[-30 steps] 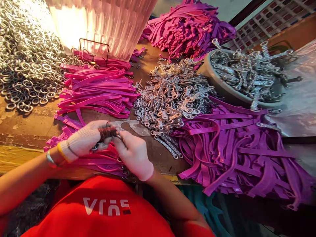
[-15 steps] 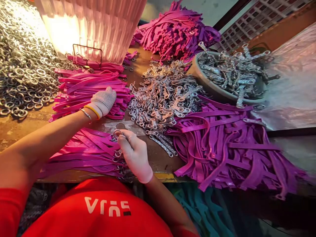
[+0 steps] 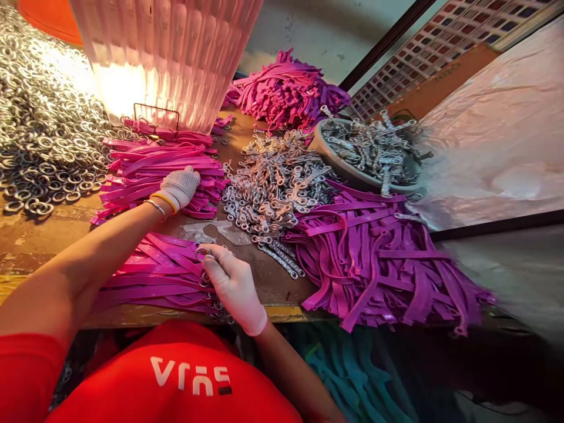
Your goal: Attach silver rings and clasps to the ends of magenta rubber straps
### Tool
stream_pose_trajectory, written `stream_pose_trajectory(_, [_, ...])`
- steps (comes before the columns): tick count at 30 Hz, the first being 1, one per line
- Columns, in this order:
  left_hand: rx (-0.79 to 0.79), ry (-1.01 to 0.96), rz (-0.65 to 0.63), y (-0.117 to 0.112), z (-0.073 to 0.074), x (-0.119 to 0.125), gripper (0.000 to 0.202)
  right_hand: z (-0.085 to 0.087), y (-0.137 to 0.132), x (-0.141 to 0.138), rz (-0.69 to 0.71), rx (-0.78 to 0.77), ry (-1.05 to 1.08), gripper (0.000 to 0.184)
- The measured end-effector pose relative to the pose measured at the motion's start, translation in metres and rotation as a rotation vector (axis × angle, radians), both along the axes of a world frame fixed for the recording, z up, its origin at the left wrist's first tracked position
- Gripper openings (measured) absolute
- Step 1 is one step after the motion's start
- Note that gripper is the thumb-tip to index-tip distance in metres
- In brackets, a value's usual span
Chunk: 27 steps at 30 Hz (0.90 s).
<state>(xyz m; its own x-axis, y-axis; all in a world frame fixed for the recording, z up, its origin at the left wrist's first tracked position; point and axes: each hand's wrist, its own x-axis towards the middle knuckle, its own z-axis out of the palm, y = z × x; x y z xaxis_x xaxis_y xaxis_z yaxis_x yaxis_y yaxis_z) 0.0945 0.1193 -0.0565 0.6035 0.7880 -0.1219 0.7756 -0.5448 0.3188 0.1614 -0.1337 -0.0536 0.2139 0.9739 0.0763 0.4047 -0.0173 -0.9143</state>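
My left hand (image 3: 180, 187), in a dotted white glove, lies on a stack of pink straps (image 3: 145, 158) at its right end. Its fingers are curled closed, and whatever they grip is hidden beneath them. Closer to my body, my right hand (image 3: 233, 285) wears a plain pale glove. Thumb and forefinger pinch together at the metal-fitted ends of a second bundle of pink straps (image 3: 154, 276); what sits in the pinch is too small to make out. Beyond the right hand spreads a heap of silver metal links (image 3: 277, 182).
Metal rings (image 3: 44, 135) are piled at the left beside a ribbed, brightly lit panel (image 3: 167, 53). More pink straps (image 3: 286, 91) are heaped at the back. On the right, a bowl (image 3: 324, 138) of metal pieces stands behind purple straps (image 3: 374, 258) that overhang the table edge.
The whole view has tilted and shifted, so the right-side things appear further left. Both hands keep nearly the same places over the straps, with fingers still closed.
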Motion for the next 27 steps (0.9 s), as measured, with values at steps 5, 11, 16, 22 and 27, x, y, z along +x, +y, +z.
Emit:
stream_pose_trajectory(5, [0.007,-0.127,-0.022,0.001,0.006,-0.017,0.034,0.001,-0.006,0.001,-0.057,-0.021,0.013,0.034])
stream_pose_trajectory(11, [-0.462,-0.437,-0.007,-0.067,0.013,-0.072,0.03,0.003,0.005,0.011,-0.058,0.123,-0.164,0.028])
stream_pose_trajectory(16, [-0.971,-0.742,0.226,-0.126,0.014,-0.104,0.036,0.001,0.023,0.003,0.095,0.166,-0.494,0.028])
stream_pose_trajectory(22, [-0.816,-0.635,0.174,-0.153,0.01,-0.11,0.033,0.005,0.025,-0.01,0.168,0.12,-1.043,0.024])
stream_pose_trajectory(27, [-0.503,-0.526,-0.079,-0.154,-0.002,-0.111,0.008,-0.008,0.019,-0.009,0.173,0.158,-1.166,0.025])
